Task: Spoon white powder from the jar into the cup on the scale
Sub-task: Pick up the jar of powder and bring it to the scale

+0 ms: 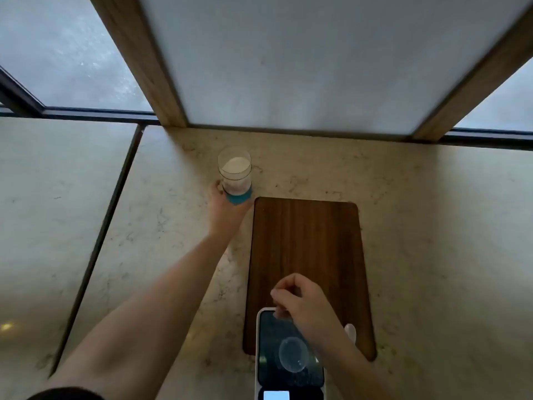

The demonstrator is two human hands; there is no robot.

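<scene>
A: Jar (235, 174) of white powder (236, 166): where do we place it?

B: We place it on the far part of the pale marbled counter (432, 226), just beyond the far-left corner of the wooden board (311, 249). It stands upright and open, on a teal base (238, 197), with powder filling its lower part.

A: And our hands?

B: Our left hand (226, 210) reaches far out and wraps the jar near its base, thumb on the left wall; the other fingers are hidden behind the glass. Our right hand (300, 301) hovers over the far end of the scale (290, 356), fingers curled and pinched together. We cannot tell what they pinch; a white rounded end (350, 330), perhaps a spoon, shows just right of the wrist.

A: Where does the cup sit?

B: A clear cup (293, 354) rests on the scale's dark platform, seen from above as a faint ring. The scale lies at the near edge, overlapping the board's near-left part, its lit display (276, 395) nearest us.

A: What bounds the scene?

B: A frosted panel (302, 67) in a wooden frame (144, 59) rises at the counter's far edge.
</scene>
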